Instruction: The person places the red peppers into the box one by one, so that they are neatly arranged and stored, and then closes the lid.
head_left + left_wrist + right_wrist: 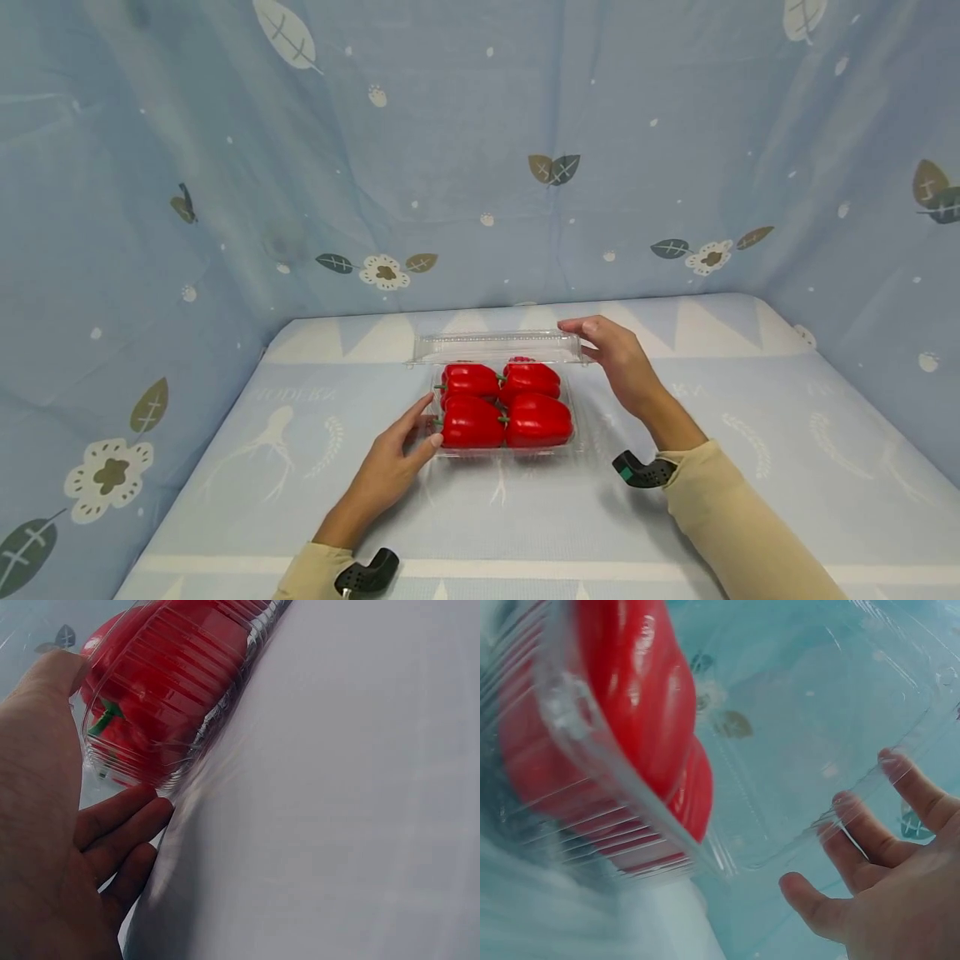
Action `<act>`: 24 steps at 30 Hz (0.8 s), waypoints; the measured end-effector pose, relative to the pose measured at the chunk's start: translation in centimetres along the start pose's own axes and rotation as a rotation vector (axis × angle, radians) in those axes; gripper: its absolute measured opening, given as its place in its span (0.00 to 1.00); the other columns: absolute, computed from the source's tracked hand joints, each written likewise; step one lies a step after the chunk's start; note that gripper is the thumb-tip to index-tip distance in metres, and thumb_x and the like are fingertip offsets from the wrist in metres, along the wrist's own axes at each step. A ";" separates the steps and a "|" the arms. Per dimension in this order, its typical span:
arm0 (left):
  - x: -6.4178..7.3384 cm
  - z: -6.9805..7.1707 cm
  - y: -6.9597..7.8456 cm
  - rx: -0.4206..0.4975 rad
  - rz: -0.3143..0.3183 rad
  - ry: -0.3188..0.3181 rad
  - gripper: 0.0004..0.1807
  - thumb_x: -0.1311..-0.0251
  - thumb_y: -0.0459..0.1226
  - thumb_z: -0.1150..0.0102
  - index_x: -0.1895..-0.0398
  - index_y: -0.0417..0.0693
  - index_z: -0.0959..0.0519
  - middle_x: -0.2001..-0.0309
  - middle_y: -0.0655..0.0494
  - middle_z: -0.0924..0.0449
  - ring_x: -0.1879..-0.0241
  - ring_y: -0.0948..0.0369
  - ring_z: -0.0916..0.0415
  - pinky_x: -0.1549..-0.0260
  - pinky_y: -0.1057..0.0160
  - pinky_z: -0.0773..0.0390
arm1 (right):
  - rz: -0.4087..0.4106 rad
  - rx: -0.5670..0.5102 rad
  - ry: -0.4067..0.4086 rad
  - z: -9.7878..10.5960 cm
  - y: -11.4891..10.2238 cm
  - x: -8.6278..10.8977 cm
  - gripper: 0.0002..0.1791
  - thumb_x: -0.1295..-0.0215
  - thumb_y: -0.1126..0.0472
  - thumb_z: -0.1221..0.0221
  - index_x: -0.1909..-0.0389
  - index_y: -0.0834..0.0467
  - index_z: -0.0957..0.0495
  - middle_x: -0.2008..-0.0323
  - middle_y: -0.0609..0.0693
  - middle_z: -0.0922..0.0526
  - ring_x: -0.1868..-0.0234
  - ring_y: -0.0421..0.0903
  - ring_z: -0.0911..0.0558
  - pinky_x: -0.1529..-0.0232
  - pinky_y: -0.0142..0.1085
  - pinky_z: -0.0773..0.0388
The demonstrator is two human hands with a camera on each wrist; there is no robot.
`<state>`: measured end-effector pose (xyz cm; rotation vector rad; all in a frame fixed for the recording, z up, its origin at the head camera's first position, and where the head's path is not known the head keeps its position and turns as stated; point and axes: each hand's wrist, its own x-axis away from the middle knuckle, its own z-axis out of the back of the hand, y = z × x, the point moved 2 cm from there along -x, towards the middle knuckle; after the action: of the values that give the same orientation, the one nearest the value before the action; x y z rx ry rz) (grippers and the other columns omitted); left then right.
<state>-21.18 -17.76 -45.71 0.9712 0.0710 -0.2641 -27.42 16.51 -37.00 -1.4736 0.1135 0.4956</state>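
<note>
A clear plastic clamshell box (pixel 576 417) sits on the table with several red bell peppers (pixel 538 421) inside, their green stems pointing left. Its clear lid (pixel 495 346) is hinged up at the far side. My left hand (pixel 390 462) lies along the box's left side; in the left wrist view the thumb is at the rim and fingertips (pixel 154 801) touch low on the ribbed wall. The right hand (pixel 618 358) is at the raised lid's right end. Its extended fingers (pixel 870 832) touch the lid's edge in the right wrist view, with the thumb apart from it.
A pale patterned cloth covers the table (pixel 255 500). Blue printed fabric (pixel 480 167) hangs behind the table and along both sides. Each forearm has a tan sleeve (pixel 738 517) and a black wrist device (pixel 643 471).
</note>
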 end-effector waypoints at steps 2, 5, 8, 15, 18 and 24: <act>0.0 0.1 0.0 -0.005 0.002 0.002 0.38 0.33 0.54 0.40 0.22 0.63 0.40 0.38 0.49 0.23 0.39 0.52 0.26 0.36 0.43 0.32 | 0.001 0.044 0.003 -0.1 0.1 0.2 0.28 0.22 0.49 0.55 0.42 0.70 0.25 0.40 0.62 0.24 0.36 0.56 0.29 0.33 0.60 0.37; 0.0 0.2 -0.1 -0.007 0.005 0.001 0.38 0.32 0.54 0.40 0.22 0.62 0.41 0.38 0.48 0.24 0.38 0.51 0.27 0.36 0.43 0.33 | 0.009 0.101 0.006 -0.1 0.3 0.5 0.26 0.22 0.51 0.54 0.42 0.69 0.24 0.40 0.62 0.23 0.37 0.54 0.27 0.34 0.53 0.32; 0.1 0.2 -0.1 -0.008 0.007 -0.001 0.38 0.31 0.53 0.41 0.21 0.62 0.42 0.37 0.48 0.24 0.37 0.51 0.27 0.35 0.43 0.33 | 0.023 0.136 0.005 -0.1 0.4 0.7 0.24 0.22 0.53 0.54 0.43 0.69 0.22 0.40 0.60 0.21 0.38 0.49 0.26 0.37 0.42 0.28; 0.3 -0.1 0.1 -0.020 0.002 -0.007 0.37 0.30 0.53 0.43 0.21 0.62 0.42 0.33 0.45 0.28 0.35 0.49 0.30 0.34 0.43 0.35 | 0.036 0.232 -0.004 -0.1 0.4 1.6 0.19 0.22 0.55 0.52 0.45 0.62 0.19 0.39 0.55 0.22 0.35 0.50 0.28 0.35 0.54 0.33; 0.3 -0.1 0.2 -0.012 0.005 -0.006 0.37 0.30 0.52 0.43 0.21 0.60 0.42 0.36 0.47 0.25 0.36 0.50 0.28 0.35 0.43 0.34 | 0.053 0.296 -0.009 -0.2 0.4 2.0 0.17 0.22 0.57 0.51 0.45 0.61 0.19 0.38 0.54 0.23 0.34 0.53 0.29 0.37 0.58 0.31; 0.3 -0.1 0.3 -0.002 0.026 0.003 0.37 0.31 0.53 0.42 0.22 0.58 0.40 0.41 0.52 0.22 0.41 0.54 0.25 0.37 0.42 0.31 | 0.055 0.352 -0.011 -0.6 0.3 2.5 0.15 0.24 0.57 0.48 0.45 0.60 0.20 0.37 0.55 0.24 0.34 0.55 0.29 0.40 0.57 0.26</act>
<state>-20.80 -17.55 -45.58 0.9701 0.0607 -0.2386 -25.14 16.59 -38.27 -1.1260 0.2217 0.4999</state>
